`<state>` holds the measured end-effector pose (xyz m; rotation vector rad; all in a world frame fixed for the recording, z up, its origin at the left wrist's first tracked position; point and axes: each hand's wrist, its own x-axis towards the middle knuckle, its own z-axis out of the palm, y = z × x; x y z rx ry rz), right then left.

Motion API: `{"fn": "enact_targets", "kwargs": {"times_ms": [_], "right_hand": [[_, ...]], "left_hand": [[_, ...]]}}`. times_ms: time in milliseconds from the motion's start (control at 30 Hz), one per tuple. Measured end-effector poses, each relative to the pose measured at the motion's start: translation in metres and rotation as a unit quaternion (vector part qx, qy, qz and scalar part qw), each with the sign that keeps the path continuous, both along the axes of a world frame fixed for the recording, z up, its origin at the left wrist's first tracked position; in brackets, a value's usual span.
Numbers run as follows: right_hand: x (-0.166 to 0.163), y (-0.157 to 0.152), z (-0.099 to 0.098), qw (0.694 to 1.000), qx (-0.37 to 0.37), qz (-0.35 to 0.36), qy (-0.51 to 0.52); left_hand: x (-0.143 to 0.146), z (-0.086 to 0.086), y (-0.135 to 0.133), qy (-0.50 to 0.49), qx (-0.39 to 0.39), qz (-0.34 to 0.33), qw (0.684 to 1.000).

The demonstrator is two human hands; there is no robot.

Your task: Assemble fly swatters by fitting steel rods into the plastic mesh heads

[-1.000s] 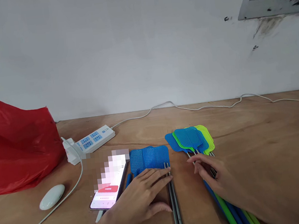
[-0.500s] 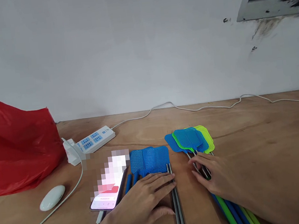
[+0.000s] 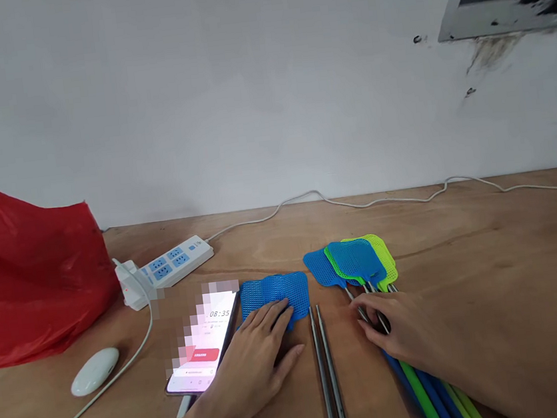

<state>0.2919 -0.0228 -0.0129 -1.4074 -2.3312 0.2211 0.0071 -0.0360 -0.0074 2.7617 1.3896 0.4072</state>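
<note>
My left hand [image 3: 259,353] lies flat, fingers stretched out, on a row of loose blue swatter heads [image 3: 288,290] at the middle of the wooden table. Just right of that hand lie two bare metal rods [image 3: 325,365], apart from it. A fanned pile of blue and green fly swatters [image 3: 357,262] lies further right, with handles running toward me. My right hand [image 3: 403,332] rests on their metal shafts, fingers curled over them near the heads.
A lit phone [image 3: 203,344] lies left of my left hand. A white power strip [image 3: 169,267], a white mouse [image 3: 94,371] and a red plastic bag [image 3: 29,277] sit at the left. A white cable [image 3: 388,200] runs along the wall. The table [image 3: 505,257] is bare wood at right.
My left hand slid left off the two metal rods onto the blue swatter heads, pushing them slightly left. My right hand settled onto the swatter shafts and stayed there.
</note>
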Motion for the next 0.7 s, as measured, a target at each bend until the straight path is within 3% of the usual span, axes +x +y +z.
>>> {"fn": "enact_targets", "kwargs": {"times_ms": [267, 500, 600, 700], "right_hand": [[-0.003, -0.002, -0.002, 0.998, 0.010, 0.006, 0.061], [-0.011, -0.010, 0.004, 0.984, -0.001, -0.007, 0.179], [-0.011, -0.008, 0.007, 0.946, -0.075, -0.015, 0.316], [-0.007, -0.002, 0.010, 0.866, -0.190, -0.008, 0.463]], "left_hand": [[0.004, -0.001, 0.001, -0.002, 0.041, 0.031, 0.999], [0.005, 0.003, 0.000, -0.001, 0.008, 0.029, 1.000], [0.005, 0.004, 0.000, -0.008, -0.002, 0.024, 1.000], [0.005, 0.003, 0.000, -0.014, -0.007, 0.024, 1.000]]}}
